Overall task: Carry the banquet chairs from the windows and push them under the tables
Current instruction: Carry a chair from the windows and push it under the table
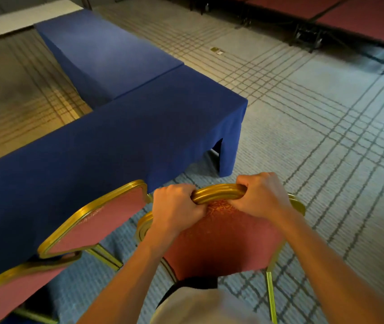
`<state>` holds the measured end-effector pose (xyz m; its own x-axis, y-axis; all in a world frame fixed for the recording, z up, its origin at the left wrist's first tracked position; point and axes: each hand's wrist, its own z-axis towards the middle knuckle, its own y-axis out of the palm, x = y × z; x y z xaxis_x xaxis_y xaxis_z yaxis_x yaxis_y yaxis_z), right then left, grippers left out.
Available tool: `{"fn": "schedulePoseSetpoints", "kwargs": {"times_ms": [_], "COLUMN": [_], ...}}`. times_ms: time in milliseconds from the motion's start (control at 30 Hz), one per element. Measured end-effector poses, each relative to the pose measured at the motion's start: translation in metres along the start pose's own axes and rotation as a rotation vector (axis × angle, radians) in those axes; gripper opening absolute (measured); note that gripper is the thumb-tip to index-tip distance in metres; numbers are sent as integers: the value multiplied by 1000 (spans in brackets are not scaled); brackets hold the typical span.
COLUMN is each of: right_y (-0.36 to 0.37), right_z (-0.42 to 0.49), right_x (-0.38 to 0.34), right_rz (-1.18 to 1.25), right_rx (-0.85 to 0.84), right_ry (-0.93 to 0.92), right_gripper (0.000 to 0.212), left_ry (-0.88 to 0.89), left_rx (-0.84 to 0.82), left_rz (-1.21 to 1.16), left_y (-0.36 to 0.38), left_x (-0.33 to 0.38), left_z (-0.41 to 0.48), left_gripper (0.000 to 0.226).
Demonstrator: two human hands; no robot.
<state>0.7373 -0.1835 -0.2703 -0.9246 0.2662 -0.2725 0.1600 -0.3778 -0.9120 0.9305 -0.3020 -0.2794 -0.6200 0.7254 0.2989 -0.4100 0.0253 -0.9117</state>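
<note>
**Carpeted hall, chair at the table's end: where the push can snag**

Carpet (314, 118) with a grid pattern fills the head view. A blue-draped table (127, 136) runs across it, butted against a second table (106, 50) behind. We hold the chair (223, 239) by its gold rail (219, 192). Our left hand (174, 206) and right hand (262, 197) are both clenched round the rail, close together. The chair is just in front of us with its back toward us, near the table's right end and not yet under it. We cannot tell whether its feet touch the carpet.

We judge several risks from here:

- **Frame knock:** A neighbour chair (97, 220) sits just to the left, against the cloth. A push that drifts left would knock frame on frame.
- **Dragged cloth:** The cloth hangs low, so the seat could catch it and drag the covering askew.
- **Hidden leg:** A slit (218, 148) at the corner suggests a table leg behind it. Aiming too far right could strike that leg.
- **Twisting:** Our hands sit near the middle of the rail, which gives little hold against twisting, so the chair may swing as it goes in.
- **Pinched fingers:** The fingers wrapped over the rail could be pinched against the table edge if we push fully home.
</note>
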Motion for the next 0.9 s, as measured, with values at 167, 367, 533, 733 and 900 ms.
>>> {"fn": "schedulePoseSetpoints", "kwargs": {"times_ms": [167, 367, 533, 733, 900], "right_y": [21, 31, 50, 86, 118], "right_z": [103, 199, 266, 349, 424], "right_x": [24, 51, 63, 84, 102], "right_rz": [12, -19, -3, 38, 102], "right_rx": [4, 32, 38, -53, -151], "right_ry": [-25, -90, -139, -279, -369], "right_gripper": [45, 48, 44, 40, 40], "left_ry": [-82, -83, -80, -162, -245], "left_rx": [-8, 14, 55, 106, 137], "left_rz": [-41, -70, -44, 30, 91], "left_y": [12, 25, 36, 56, 70], "left_x": [-28, -46, -66, -91, -109], "left_z": [96, 189, 237, 294, 345], "left_gripper": [39, 37, 40, 39, 40]}}
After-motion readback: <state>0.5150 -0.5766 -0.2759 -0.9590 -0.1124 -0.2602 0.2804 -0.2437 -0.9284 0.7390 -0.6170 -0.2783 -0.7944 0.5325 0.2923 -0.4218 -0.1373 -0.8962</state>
